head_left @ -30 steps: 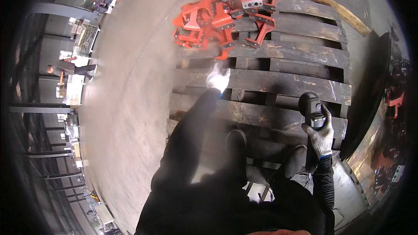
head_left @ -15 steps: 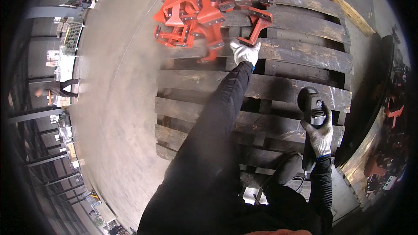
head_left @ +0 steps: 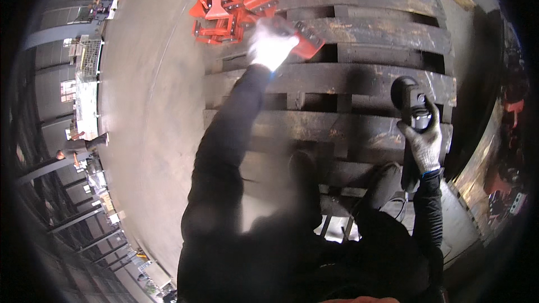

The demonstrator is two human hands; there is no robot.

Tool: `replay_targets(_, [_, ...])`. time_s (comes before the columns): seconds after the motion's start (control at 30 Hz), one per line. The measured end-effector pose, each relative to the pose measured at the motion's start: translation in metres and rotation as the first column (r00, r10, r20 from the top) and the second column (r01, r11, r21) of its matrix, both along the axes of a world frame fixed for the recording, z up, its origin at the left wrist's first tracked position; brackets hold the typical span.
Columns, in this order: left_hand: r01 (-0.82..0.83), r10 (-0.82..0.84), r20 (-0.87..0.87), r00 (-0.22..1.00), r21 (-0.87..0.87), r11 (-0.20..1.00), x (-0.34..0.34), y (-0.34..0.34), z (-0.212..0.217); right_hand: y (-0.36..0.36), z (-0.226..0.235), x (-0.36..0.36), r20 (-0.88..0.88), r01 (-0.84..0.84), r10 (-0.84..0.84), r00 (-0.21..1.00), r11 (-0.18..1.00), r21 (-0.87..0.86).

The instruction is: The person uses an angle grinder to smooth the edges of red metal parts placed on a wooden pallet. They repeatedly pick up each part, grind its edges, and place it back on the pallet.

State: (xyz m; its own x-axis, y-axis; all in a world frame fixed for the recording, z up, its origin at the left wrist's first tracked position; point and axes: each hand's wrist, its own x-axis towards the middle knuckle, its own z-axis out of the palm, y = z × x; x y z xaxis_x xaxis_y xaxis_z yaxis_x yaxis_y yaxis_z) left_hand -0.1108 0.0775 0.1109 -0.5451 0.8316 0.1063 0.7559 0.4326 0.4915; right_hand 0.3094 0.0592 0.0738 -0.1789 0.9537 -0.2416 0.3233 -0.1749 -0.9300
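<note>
Grey concrete floor (head_left: 151,106) spreads to the left of a dark wooden pallet (head_left: 359,87) whose weathered slats run across the upper middle of the view. At the far end of the pallet, an orange-red metal bracket (head_left: 306,39) lies at the near edge of a heap of orange-red metal parts (head_left: 236,0). The left hand (head_left: 270,45), in a light glove and blurred by motion, is stretched out at the end of a black sleeve and lies over that bracket; the fingers look curled around it, though the blur makes it hard to be sure they are fully closed. The heap sits on the pallet's far left corner, partly overhanging the floor side.

On the right, the right hand (head_left: 424,143), in a grey knit glove, has its fingers wrapped tight around the body of a black angle grinder (head_left: 411,112). The grinder's round head points away from the person and hovers just above a slat near the pallet's right edge, well apart from the bracket. A dark cable (head_left: 401,207) trails below the tool toward the person's dark clothing.

Far off at the left rim stands another person (head_left: 73,148) beside metal racks (head_left: 84,67)
</note>
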Motion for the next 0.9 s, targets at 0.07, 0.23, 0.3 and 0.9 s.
replay_targets(0.07, [0.113, -0.107, 0.058, 0.993, -0.122, 0.986, -0.021, -0.046, 0.01, -0.005, 0.001, 0.006, -0.08, 0.032, -0.035, 0.996, 0.999, -0.038])
replay_targets(0.23, [0.202, -0.247, 0.035, 0.968, -0.691, 0.694, -0.009, -0.106, 0.054, -0.012, 0.02, 0.01, 0.118, -0.012, 0.015, 0.993, 0.999, -0.031])
replay_targets(0.3, [0.236, -0.449, -0.059, 0.891, -0.787, 0.57, -0.001, -0.115, 0.044, -0.016, 0.022, 0.006, 0.088, -0.025, 0.029, 0.996, 0.999, -0.046])
replay_targets(0.9, [0.126, -0.118, 0.066, 0.991, -0.762, 0.635, -0.01, -0.152, -0.073, -0.022, 0.002, -0.005, 0.055, -0.072, 0.074, 0.996, 0.997, -0.033])
